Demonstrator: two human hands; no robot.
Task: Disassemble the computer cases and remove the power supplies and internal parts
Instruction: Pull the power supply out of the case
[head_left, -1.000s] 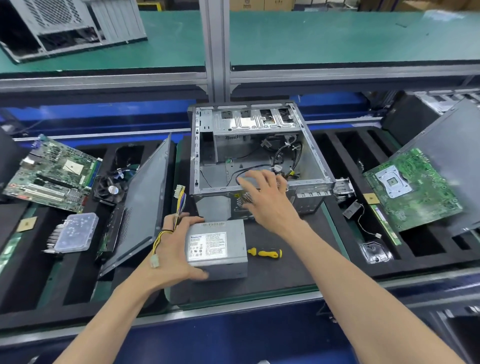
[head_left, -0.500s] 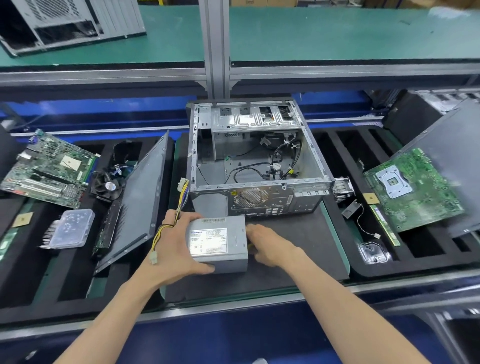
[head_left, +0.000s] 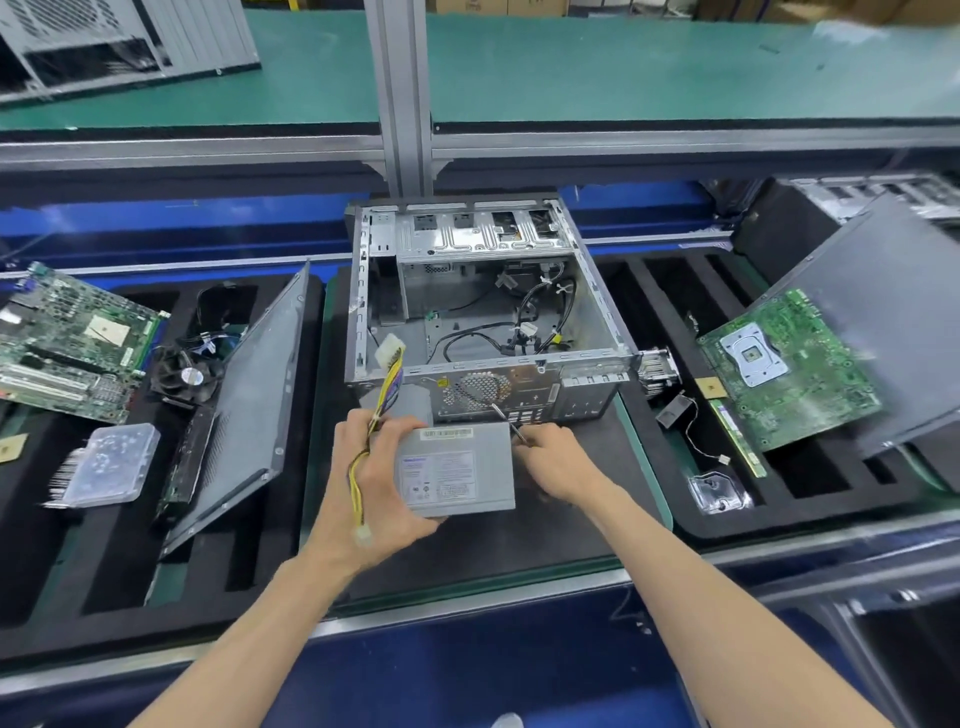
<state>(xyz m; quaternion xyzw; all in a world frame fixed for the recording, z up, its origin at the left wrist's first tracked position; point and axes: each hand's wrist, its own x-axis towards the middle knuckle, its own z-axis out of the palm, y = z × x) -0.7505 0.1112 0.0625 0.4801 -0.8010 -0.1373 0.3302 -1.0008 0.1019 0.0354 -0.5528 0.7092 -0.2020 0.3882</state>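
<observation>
The left hand (head_left: 382, 486) grips the left end of the grey power supply (head_left: 457, 470), fingers curled over its top edge and thumb underneath, with the yellow and purple cable bundle (head_left: 384, 395) running up between the fingers to a white connector in front of the case. The right hand (head_left: 558, 460) sits just beside the power supply's right end, fingers curled round a screwdriver (head_left: 506, 421) whose thin metal shaft points up and away toward the case's rear panel; the handle is hidden in the fist. The power supply is held tilted just above the black mat (head_left: 571, 525) on the counter (head_left: 467, 597), label facing up. Directly behind it lies the open computer case (head_left: 488, 312) on its side, with loose black cables inside and the perforated fan grille facing the person. Leaning against a foam tray to the left is a grey side panel (head_left: 249, 410), with a cooling fan (head_left: 184, 376), a green motherboard (head_left: 67, 343) and a clear plastic box (head_left: 114, 462) further left. To the right, another motherboard (head_left: 789, 369) rests on a second grey panel (head_left: 883, 312), near a small black part with a wire (head_left: 675, 410).
</observation>
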